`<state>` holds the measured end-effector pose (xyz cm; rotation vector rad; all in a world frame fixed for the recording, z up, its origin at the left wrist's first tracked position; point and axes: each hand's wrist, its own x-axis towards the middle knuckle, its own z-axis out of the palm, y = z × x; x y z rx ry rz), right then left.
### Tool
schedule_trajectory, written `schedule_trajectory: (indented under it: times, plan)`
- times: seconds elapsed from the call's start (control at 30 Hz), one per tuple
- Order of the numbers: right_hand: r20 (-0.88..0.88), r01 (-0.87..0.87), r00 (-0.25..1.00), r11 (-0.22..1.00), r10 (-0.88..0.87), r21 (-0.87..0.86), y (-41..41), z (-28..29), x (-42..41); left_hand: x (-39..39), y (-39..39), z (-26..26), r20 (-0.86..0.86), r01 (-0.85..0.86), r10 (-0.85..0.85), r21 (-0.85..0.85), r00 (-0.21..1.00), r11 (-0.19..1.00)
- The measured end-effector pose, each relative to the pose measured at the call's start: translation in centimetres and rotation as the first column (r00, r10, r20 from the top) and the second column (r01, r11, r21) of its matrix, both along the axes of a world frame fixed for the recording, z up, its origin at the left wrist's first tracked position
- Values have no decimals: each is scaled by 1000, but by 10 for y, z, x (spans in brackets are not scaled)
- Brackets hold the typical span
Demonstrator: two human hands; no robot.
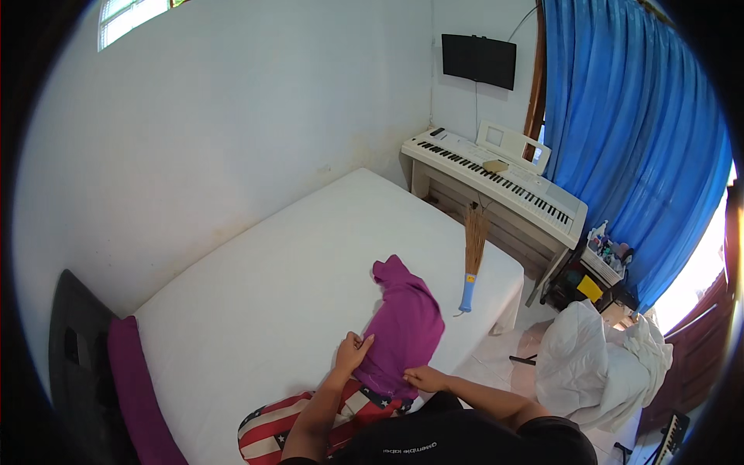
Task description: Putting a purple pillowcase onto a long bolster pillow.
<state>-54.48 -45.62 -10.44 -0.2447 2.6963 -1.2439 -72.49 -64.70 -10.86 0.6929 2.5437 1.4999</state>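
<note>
A purple cloth cover (405, 325) lies over the white-sheeted bed (279, 273), its far end narrow and crumpled. My left hand (352, 353) pinches its near left edge, and my right hand (425, 379) grips its near right edge. Close to my body, the cloth's near end meets a cushion or bolster with red and cream stripes and white stars on dark blue (273, 430). How far the cover reaches over this striped piece cannot be told.
A stick broom with a blue handle (468, 290) lies near the bed's right edge. At the headboard (75, 349) rests a purple bolster (131, 383). A white digital piano (500, 174) stands beyond the foot. White bedding (598, 366) is heaped to the right, near a basket of bottles (605, 258).
</note>
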Motion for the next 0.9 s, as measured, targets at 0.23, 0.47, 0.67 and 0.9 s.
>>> schedule_trajectory:
  times: [0.23,0.47,0.67,0.9]
  plan:
    - [135,195,976,965,-172,-174,23,-22,16,-19,48,-42,51,504,-509,-255,859,825]
    - [339,673,733,702,-589,-235,28,1,17,-9,19,-26,6,551,-574,-288,819,783]
    - [75,734,661,665,-746,139,35,34,6,36,-50,10,-64,568,-622,-344,780,748]
    - [12,702,709,708,-705,75,42,-6,-40,25,-44,-5,-53,462,-493,-272,868,844]
